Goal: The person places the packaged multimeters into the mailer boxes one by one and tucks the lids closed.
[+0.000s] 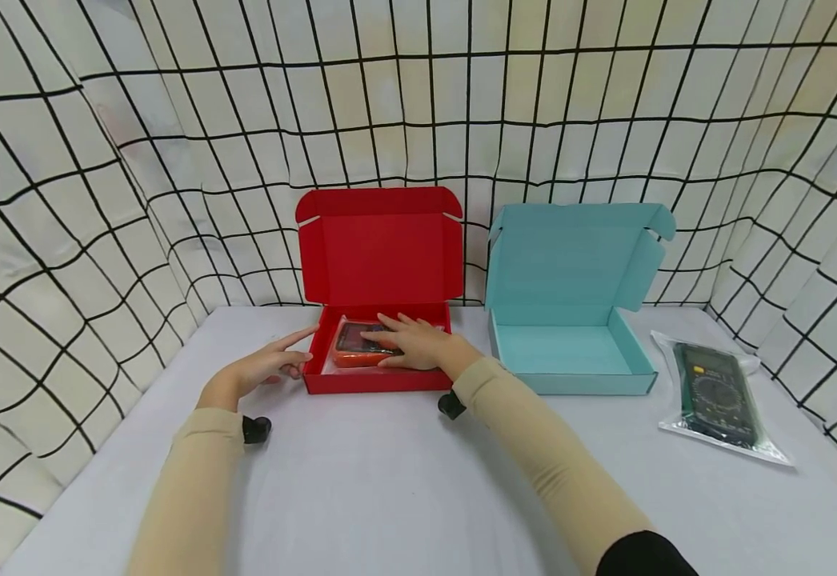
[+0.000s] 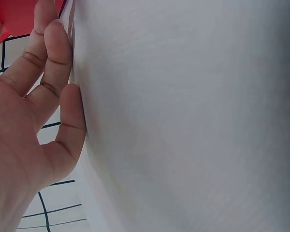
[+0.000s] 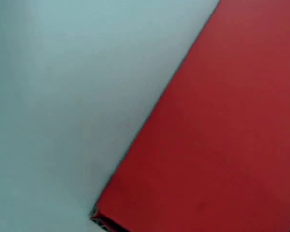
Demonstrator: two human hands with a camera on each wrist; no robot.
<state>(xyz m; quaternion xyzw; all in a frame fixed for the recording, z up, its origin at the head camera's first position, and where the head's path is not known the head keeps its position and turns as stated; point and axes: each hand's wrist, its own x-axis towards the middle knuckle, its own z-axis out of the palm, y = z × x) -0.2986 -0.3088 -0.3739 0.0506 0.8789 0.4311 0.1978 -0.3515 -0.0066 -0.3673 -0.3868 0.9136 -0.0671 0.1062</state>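
A red cardboard box stands with its lid raised at the back. Inside it, toward the left, lies an orange-edged device with a dark face, wrapped in clear plastic. My right hand reaches over the box's right part, fingers spread flat over the device. At the box's left wall is my left hand, forefinger stretched to the rim and the other fingers loosely bent. In the left wrist view those lower fingers rest against the white tabletop. Only the box's red wall fills the right wrist view; the hand is out of it.
To the right stands a light blue box, lid up, its inside bare. A dark multimeter in a clear bag lies at the table's right. White cloth walls with black grid lines enclose the white table.
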